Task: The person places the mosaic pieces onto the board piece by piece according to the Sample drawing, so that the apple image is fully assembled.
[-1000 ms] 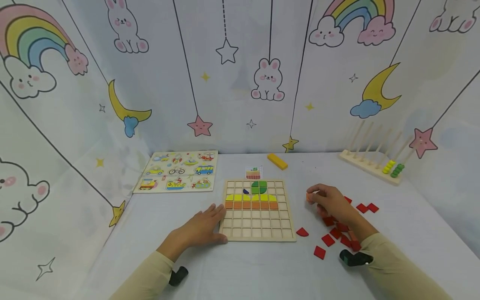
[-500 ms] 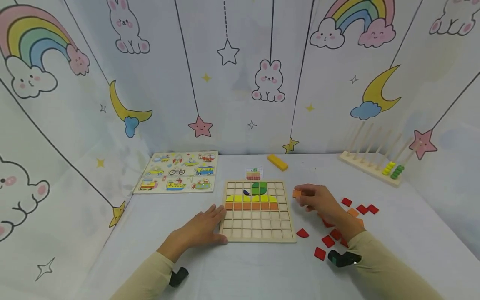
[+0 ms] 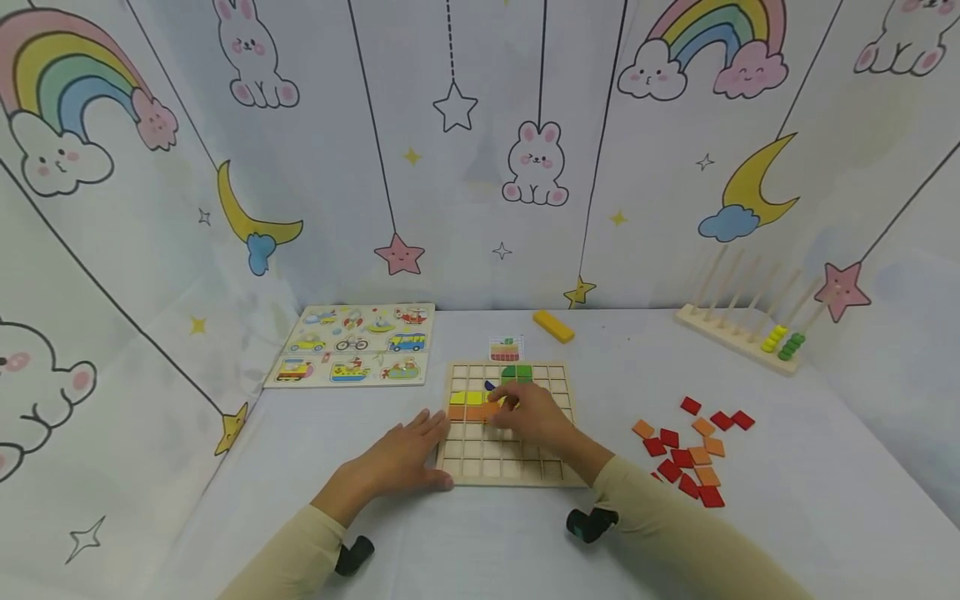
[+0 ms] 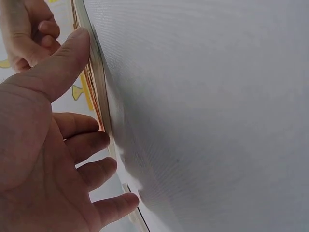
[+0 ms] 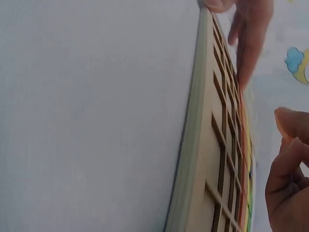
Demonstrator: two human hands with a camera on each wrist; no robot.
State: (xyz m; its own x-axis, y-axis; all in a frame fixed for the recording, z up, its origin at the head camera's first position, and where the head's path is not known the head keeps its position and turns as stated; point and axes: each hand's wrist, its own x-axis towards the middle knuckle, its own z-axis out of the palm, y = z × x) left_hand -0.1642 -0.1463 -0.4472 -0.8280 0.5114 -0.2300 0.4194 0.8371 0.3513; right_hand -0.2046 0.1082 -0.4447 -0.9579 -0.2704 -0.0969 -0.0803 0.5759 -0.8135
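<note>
My left hand (image 3: 401,454) lies with fingers spread at the left edge of a wooden grid board (image 3: 471,452), its fingertips and thumb touching the frame. My right hand (image 3: 542,421) is over the middle of the board, thumb and forefinger pinching a small orange tile (image 5: 278,122), mostly covered by the fingertips. Rows of yellow tiles (image 3: 465,398) and orange-brown tiles (image 3: 463,413) fill part of the grid. Green pieces (image 3: 517,372) and a dark blue piece (image 3: 490,386) sit higher up. The right hand hides the right part of the rows.
Loose red tiles (image 3: 682,458) and orange tiles (image 3: 707,476) lie scattered to the right. A small picture card (image 3: 507,348) and a yellow block (image 3: 554,326) are behind the board. A vehicle puzzle (image 3: 352,345) lies back left, a bead rack (image 3: 738,335) back right.
My right hand has carried the orange tile left from the loose tiles to over the board's middle. The left hand has stayed at the board's left edge.
</note>
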